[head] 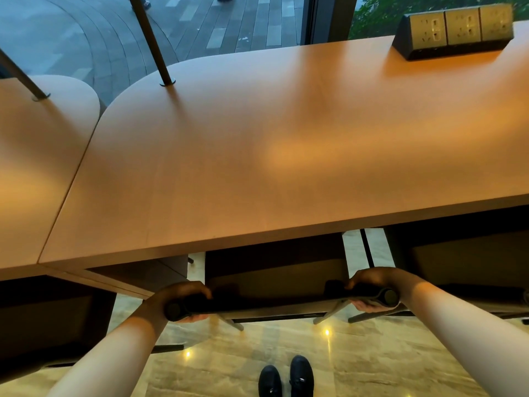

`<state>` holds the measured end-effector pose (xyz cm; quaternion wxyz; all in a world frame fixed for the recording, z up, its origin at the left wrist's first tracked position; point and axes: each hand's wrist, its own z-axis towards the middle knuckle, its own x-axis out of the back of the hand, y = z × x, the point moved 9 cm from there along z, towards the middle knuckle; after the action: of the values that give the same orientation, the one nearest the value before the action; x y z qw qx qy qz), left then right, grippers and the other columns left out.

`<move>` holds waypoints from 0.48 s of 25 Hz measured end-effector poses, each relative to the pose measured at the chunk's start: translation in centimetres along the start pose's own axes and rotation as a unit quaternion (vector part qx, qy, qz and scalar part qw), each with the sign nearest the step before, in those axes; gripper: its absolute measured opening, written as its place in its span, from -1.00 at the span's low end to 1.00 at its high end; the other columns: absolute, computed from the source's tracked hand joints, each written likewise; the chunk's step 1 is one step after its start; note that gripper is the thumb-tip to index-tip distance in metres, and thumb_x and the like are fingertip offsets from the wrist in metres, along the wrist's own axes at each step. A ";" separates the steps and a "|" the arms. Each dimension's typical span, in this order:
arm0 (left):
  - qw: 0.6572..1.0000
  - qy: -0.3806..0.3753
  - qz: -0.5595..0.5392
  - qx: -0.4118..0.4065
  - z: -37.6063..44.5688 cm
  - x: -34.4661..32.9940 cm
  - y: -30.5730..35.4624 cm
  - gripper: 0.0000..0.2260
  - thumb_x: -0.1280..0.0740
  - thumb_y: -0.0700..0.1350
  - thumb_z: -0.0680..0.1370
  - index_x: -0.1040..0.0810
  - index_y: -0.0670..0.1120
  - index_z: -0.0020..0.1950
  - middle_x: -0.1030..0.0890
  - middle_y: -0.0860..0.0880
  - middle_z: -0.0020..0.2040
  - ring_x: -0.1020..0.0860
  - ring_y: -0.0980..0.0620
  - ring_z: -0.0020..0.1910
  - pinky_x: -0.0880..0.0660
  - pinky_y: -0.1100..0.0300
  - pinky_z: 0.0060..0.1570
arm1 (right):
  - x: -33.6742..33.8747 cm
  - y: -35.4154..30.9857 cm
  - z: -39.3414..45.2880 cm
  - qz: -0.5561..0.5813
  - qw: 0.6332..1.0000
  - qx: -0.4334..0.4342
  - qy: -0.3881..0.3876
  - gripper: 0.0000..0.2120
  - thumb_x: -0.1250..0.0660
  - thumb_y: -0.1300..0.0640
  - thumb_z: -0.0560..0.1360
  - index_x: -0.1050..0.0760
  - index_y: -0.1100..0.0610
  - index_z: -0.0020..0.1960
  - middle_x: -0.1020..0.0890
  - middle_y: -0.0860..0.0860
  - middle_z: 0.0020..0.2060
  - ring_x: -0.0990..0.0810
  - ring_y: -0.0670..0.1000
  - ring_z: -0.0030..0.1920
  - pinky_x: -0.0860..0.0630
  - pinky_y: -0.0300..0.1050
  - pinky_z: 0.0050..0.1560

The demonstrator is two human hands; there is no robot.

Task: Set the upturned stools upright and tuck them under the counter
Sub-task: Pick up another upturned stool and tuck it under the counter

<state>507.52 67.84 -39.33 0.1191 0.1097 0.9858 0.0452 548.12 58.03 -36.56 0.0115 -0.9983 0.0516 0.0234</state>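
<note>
An upright dark stool [274, 279] stands partly under the front edge of the orange-brown wooden counter [257, 144]. Its low black backrest bar [272, 305] runs left to right just in front of the counter edge. My left hand [183, 299] grips the bar's left end. My right hand [372, 287] grips its right end. The stool's seat is mostly hidden by the counter, and its grey legs show below the bar. Another dark stool [463, 253] sits under the counter on the right.
A black socket block [455, 30] stands on the counter at the back right. Two dark poles [151, 38] rise from the countertops. A second counter section [34, 156] adjoins on the left, a dark stool [48, 316] below it. My black shoes [286, 376] stand on the polished floor.
</note>
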 end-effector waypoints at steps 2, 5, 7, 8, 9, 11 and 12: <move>0.994 0.071 0.082 -0.005 -0.2 1.1 0.5 -0.78 -0.36 -0.20 0.53 -0.50 -0.27 0.12 -0.57 -0.29 -0.04 -0.62 -0.17 -0.20 -0.66 0.00 -0.20 | 0.4 -0.8 -0.6 -0.116 0.993 -0.004 0.032 -0.62 -0.34 0.18 0.57 -0.37 0.33 0.30 -0.52 0.28 -0.03 -0.64 0.16 -0.28 -0.66 -0.03 -0.31; 0.962 0.151 0.226 -0.043 -1.0 1.7 2.0 -0.70 -0.30 -0.05 0.59 -0.52 -0.22 0.21 -0.63 -0.23 0.02 -0.63 -0.13 -0.12 -0.62 0.04 -0.14 | 0.5 -1.6 -1.9 -0.212 0.976 -0.003 0.054 -0.57 -0.38 0.11 0.55 -0.37 0.30 0.32 -0.46 0.31 0.22 -0.66 0.23 -0.12 -0.68 0.02 -0.28; 0.951 0.155 0.263 -0.054 -2.1 1.1 2.7 -0.70 -0.27 0.01 0.62 -0.51 -0.15 0.25 -0.58 -0.20 0.15 -0.58 -0.14 0.06 -0.56 0.04 -0.13 | 0.2 -2.1 -2.8 -0.285 0.956 0.003 0.069 -0.54 -0.37 0.04 0.55 -0.35 0.21 0.35 -0.39 0.30 0.35 -0.61 0.28 0.11 -0.67 0.13 -0.05; 0.944 0.152 0.290 -0.052 -2.8 0.5 2.8 -0.72 -0.26 0.03 0.63 -0.51 -0.11 0.24 -0.55 -0.19 0.19 -0.56 -0.14 0.10 -0.55 0.04 -0.12 | 0.0 -2.7 -3.4 -0.330 0.940 0.009 0.081 -0.50 -0.36 0.00 0.55 -0.32 0.14 0.41 -0.35 0.28 0.41 -0.53 0.30 0.24 -0.62 0.19 0.09; 0.934 0.149 0.321 -0.047 -3.7 -0.2 2.9 -0.72 -0.25 0.04 0.63 -0.52 -0.10 0.23 -0.54 -0.18 0.22 -0.56 -0.13 0.10 -0.55 0.05 -0.11 | -0.4 -3.3 -4.1 -0.374 0.923 0.022 0.092 -0.45 -0.35 -0.05 0.55 -0.29 0.08 0.46 -0.32 0.24 0.45 -0.46 0.29 0.34 -0.55 0.22 0.21; 0.915 0.153 0.370 -0.058 -5.6 -1.4 3.6 -0.72 -0.26 0.03 0.63 -0.54 -0.09 0.24 -0.54 -0.16 0.22 -0.57 -0.11 0.09 -0.56 0.11 -0.07 | -1.9 -5.1 -6.1 -0.427 0.895 0.070 0.111 -0.34 -0.31 -0.13 0.56 -0.18 0.03 0.56 -0.31 0.14 0.49 -0.40 0.19 0.42 -0.44 0.19 0.35; 0.909 0.158 0.379 -0.071 -6.5 -1.9 4.1 -0.75 -0.26 0.03 0.63 -0.54 -0.08 0.21 -0.54 -0.15 0.24 -0.57 -0.11 0.13 -0.55 0.12 -0.02 | -2.9 -6.0 -7.2 -0.441 0.884 0.100 0.118 -0.33 -0.28 -0.15 0.57 -0.14 0.02 0.58 -0.30 0.10 0.51 -0.38 0.14 0.44 -0.43 0.16 0.35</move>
<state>508.58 70.94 -32.12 -0.0570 0.4575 0.8703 0.1734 546.21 64.09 -29.16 0.1144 -0.9071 -0.3904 -0.1076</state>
